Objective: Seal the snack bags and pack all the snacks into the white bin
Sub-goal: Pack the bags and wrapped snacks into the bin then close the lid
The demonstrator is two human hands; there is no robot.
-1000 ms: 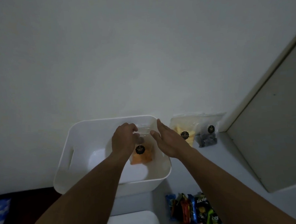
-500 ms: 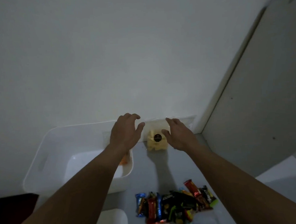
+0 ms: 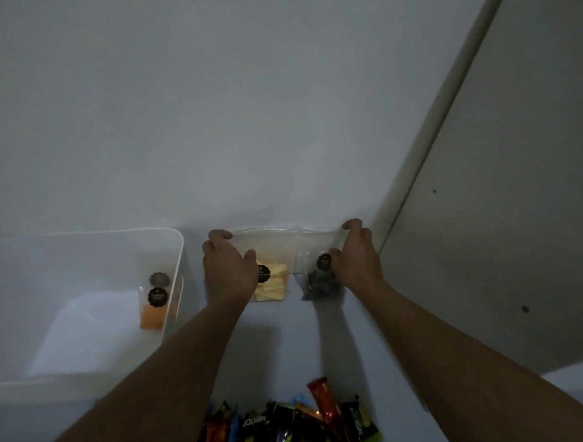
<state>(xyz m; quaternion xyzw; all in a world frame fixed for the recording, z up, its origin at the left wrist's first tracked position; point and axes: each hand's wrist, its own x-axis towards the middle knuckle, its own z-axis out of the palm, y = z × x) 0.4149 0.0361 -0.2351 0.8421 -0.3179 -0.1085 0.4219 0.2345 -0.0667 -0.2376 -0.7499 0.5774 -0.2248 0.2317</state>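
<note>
Left hand (image 3: 228, 264): I am curling its fingers over the top left corner of the yellow bag (image 3: 274, 284), and the thumb is pressing on the bag's front.

Right hand (image 3: 354, 256): I am hooking its fingers over the top right corner of the dark bag (image 3: 320, 285), with the thumb lying beside the bag's black label.

I am gripping one bag in each hand. The two bags are standing side by side and touching, and they are leaning on the wall (image 3: 244, 122) at the back of the counter (image 3: 289, 339).

The bin (image 3: 180, 247) is sitting just left of my left hand. The orange bag (image 3: 152, 312) is lying inside it against its right wall.

The bars (image 3: 287, 427) are lying in a heap between my forearms, well apart from the bin.
</note>
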